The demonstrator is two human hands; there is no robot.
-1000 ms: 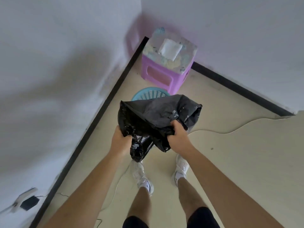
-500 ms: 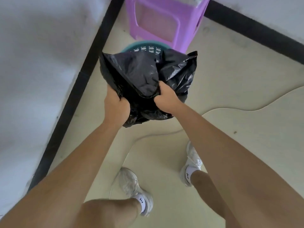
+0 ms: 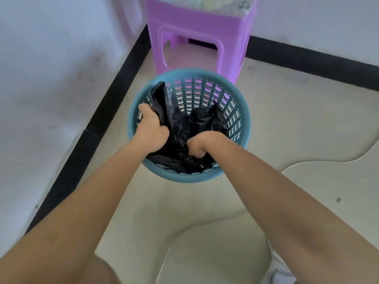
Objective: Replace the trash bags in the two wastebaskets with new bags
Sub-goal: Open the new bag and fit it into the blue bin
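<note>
— Black plastic is filling the near half of the basket. The trash bag is lying crumpled inside the blue wastebasket, with one flap sticking up along the far-left wall.

— What are the hands doing?

— Both are reaching down past the rim. The left hand is clenching a fold of the bag by the left wall, fingers curled round it. The right hand is gripping a bunch of the film lower down, near the front, and its fingertips are hiding in the plastic. The rim is showing bare all the way round, and the perforated far wall is uncovered.

— What is crowding the spot?

— A purple plastic stool is standing just behind the basket. I cannot tell whether its right leg is touching the far rim. The basket is sitting in a corner, with a white wall close on the left and a black baseboard running along it.

— Anything else on the floor?

— A thin pale line is curving across the cream floor to the right, either a cable or a seam. A white shoe is peeking in at the bottom right.
</note>
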